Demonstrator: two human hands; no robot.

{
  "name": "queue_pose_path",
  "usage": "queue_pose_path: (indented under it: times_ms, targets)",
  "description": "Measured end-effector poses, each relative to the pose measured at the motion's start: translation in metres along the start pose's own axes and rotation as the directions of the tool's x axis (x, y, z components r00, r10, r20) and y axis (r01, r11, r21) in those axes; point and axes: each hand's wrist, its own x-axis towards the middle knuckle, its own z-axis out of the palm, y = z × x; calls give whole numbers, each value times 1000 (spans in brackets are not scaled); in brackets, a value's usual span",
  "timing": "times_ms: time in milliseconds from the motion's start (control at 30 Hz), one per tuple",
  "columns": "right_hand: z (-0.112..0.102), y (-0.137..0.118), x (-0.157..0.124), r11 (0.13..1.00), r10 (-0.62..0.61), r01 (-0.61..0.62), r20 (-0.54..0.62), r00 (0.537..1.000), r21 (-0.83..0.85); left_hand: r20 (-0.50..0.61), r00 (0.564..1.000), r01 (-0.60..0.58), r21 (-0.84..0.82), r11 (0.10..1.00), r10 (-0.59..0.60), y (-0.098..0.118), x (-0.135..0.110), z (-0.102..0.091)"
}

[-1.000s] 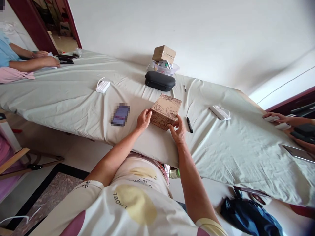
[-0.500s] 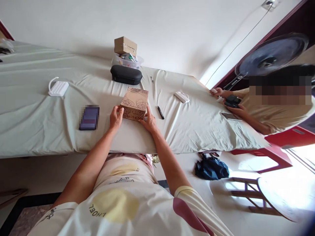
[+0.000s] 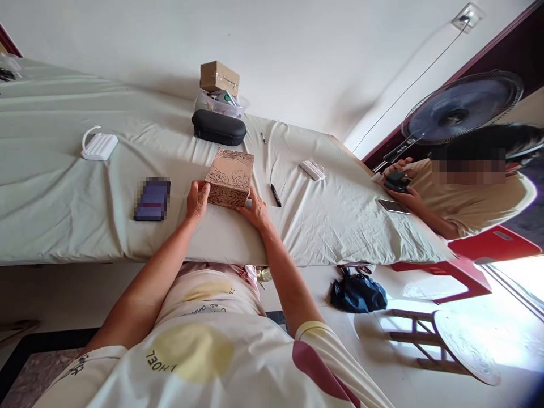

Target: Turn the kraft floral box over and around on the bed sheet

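A brown cardboard box (image 3: 230, 170) with dark scribbled lines on its top and sides sits on the cloth-covered table in front of me. My left hand (image 3: 198, 201) grips its near left corner, the thumb against the side. On the opposite side, my right hand (image 3: 255, 209) holds the near right corner, fingers partly hidden along the box. The box looks closed. Just right of it lies a black marker (image 3: 276, 195), and to the left is a dark phone (image 3: 153, 198) with a blurred-out screen.
Behind the box are a black case (image 3: 219, 128), a clear plastic tub (image 3: 225, 107) and a plain carton (image 3: 219, 77). White corded devices (image 3: 100, 146) lie on either side. At right, a person (image 3: 442, 198) handles a black object (image 3: 397, 180) near a phone (image 3: 394, 207) and a fan (image 3: 463, 107).
My view has shifted slightly. Both my hands keep hold of the box, which stays put on the table. The other person's far hand has come in to the black object.
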Motion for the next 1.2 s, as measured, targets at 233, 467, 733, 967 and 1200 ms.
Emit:
queue_pose_path:
  times_ms: [233, 467, 733, 967, 1200]
  targets:
    - [4, 5, 1, 996, -69, 70, -10, 998, 53, -2, 1000, -18, -23, 1000, 18, -2, 3, -2]
    - [5, 3, 2, 995, -59, 58, 11, 998, 78, -29, 999, -30, 18, 999, 31, 4, 3, -3]
    - [-1, -1, 3, 996, -57, 55, 21, 998, 72, -8, 1000, -13, 8, 1000, 13, 8, 3, -3]
    - [0, -1, 2, 993, -84, 85, -5, 996, 86, -28, 1000, -9, 9, 1000, 9, 8, 3, -4]
    - [5, 0, 5, 977, -91, 99, -54, 994, 187, -44, 999, -26, 68, 997, 29, 6, 6, -6]
